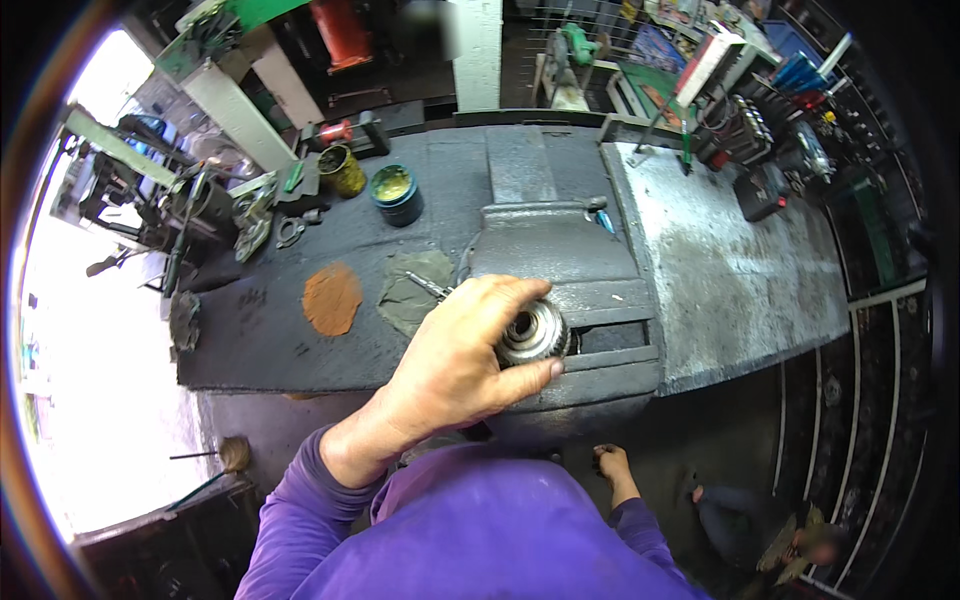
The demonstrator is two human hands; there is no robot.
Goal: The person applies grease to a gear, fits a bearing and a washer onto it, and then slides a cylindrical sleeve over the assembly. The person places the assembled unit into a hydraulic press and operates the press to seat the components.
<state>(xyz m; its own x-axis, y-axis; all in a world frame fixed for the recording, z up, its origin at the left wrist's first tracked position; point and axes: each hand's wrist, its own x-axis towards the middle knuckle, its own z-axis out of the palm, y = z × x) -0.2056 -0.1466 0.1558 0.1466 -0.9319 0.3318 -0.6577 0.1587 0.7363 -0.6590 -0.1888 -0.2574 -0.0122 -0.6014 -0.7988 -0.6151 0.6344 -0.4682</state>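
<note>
My left hand (455, 350) reaches over the grey bench vise (555, 250), its thumb and fingers wrapped round a round metal gear (532, 333) with a stepped hub and a toothed rim. The gear is at the left part of the gap between the vise jaws; whether the jaws touch it I cannot tell. Low at the front right of the vise, my right hand (612, 466) has its fingers curled in, and what they hold, if anything, is hidden. A thin metal tool (425, 286) lies on a grey-green cloth (408, 310), left of the vise.
On the bench (260, 350) stand a blue tub (398, 208) of yellowish grease and a yellow-stained can (342, 172), behind an orange-brown round patch (332, 299). A pale metal-topped table (735, 270) adjoins at right, bearing a dark container (760, 192). Another person (750, 530) is at lower right.
</note>
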